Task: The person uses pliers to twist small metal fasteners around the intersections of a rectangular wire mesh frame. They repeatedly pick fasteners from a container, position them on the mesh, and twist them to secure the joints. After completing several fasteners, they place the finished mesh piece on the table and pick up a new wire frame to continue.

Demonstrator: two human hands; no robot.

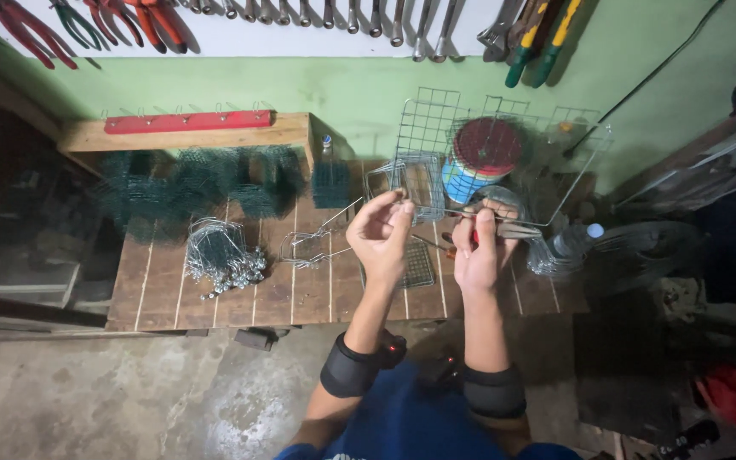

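Observation:
My left hand [381, 234] pinches the near edge of a silver wire mesh panel [428, 136] that I hold up over a wooden workbench [215, 294]. My right hand [479, 251] grips pliers with red handles [504, 228] whose jaws bite the same wire edge, a little to the right of my left fingers. The panel tilts up and away from me, and its wire frame reaches to the right. Both wrists wear black bands.
Green mesh cages [198, 183] fill the bench's back left. A heap of bent wire pieces [223, 255] and a small wire basket [313, 243] lie in the middle. A tin with a red lid [483, 158], a plastic bottle [568, 243], and hanging wall tools [538, 38] stand around.

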